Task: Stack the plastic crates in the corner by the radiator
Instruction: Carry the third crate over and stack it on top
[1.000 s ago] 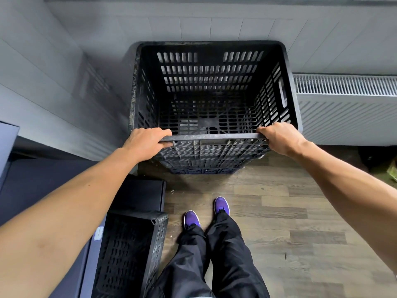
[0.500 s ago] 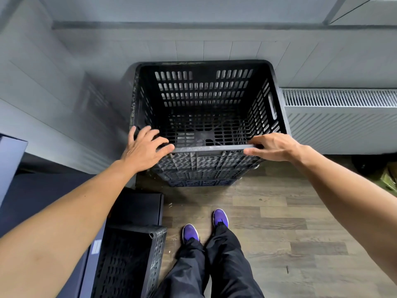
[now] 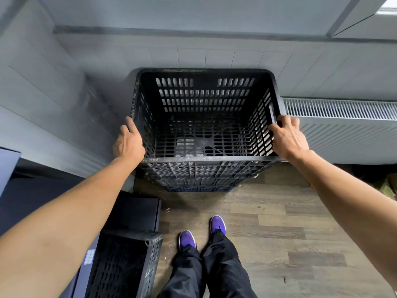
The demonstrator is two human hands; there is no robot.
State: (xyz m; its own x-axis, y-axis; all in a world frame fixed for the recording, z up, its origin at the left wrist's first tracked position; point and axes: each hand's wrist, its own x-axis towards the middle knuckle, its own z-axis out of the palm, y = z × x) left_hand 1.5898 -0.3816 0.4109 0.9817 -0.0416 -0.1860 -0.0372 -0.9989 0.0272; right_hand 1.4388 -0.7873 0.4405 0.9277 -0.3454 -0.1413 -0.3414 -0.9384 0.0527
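A black slotted plastic crate (image 3: pixel 204 117) stands in the corner on top of a stack, and a blue crate (image 3: pixel 197 188) shows at the bottom of that stack. My left hand (image 3: pixel 129 143) lies flat against the outside of the top crate's left wall, fingers pointing forward. My right hand (image 3: pixel 286 136) holds the right rim near the handle slot, thumb inside and fingers outside. The white radiator (image 3: pixel 343 130) runs along the wall just to the right of the crate. A second black crate (image 3: pixel 124 265) sits at lower left, beside my legs.
A dark blue cabinet (image 3: pixel 133 214) stands at the left between the stack and the second crate. Grey panelled walls meet behind the stack. My purple shoes (image 3: pixel 218 224) stand on wood-look flooring (image 3: pixel 290 233) that stretches to the right.
Both hands have left the crate's near rim and moved apart to its left and right sides. The view has tilted up, so the crate sits lower in frame.
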